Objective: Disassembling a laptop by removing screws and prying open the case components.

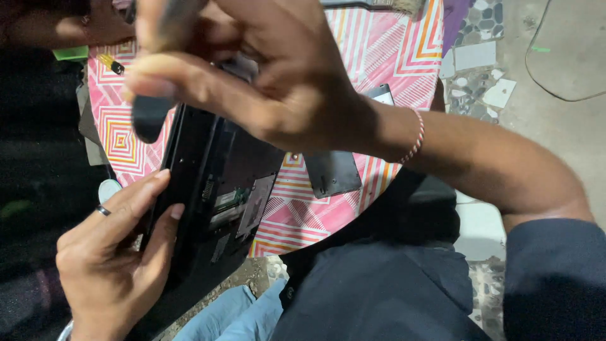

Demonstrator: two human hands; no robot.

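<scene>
We steady the opened laptop (208, 189) at 7 o'clock on the worktop (379, 50), left hand (110, 252) clasping its edge | right hand (265, 76) pinches a dark tool (150, 117) above | loose cover panel (332, 173) lies at 4 o'clock.

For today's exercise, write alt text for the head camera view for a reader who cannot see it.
A left hand grips the edge of an upturned black laptop with its inner parts exposed, while the right hand holds a blurred dark-handled tool above it. Below lies a round table with a pink, orange and white zigzag cover, and a removed black panel.
</scene>
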